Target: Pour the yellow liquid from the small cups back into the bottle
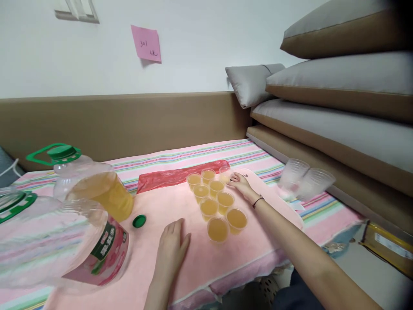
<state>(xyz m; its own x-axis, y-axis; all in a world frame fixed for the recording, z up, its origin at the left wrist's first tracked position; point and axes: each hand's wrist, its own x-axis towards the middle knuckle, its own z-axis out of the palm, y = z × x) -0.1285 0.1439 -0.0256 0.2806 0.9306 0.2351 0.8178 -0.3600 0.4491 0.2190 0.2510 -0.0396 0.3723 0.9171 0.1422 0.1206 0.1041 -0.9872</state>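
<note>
Several clear plastic cups of amber liquid (pixel 217 229) stand in two rows on a pink mat (pixel 251 254). At the far end of the right row is an empty-looking clear cup (pixel 225 173); my right hand (pixel 240 184) pinches its right side, a dark band round the wrist. My left hand (pixel 172 242) lies flat on the mat, left of the cups, fingers apart and holding nothing. A green cap (pixel 139 221) rests near it. Further left are a large jug part-filled with amber liquid (pixel 112 196) and a tipped jug with a pink label (pixel 112 254).
Two stacks of clear cups (pixel 314 183) lie at the right on the striped cloth (pixel 258 155). A red plastic bag (pixel 171 175) is behind the filled cups. Large grey and brown cushions (pixel 342 125) are piled on the right. Below them sits a yellow-taped box (pixel 387 245).
</note>
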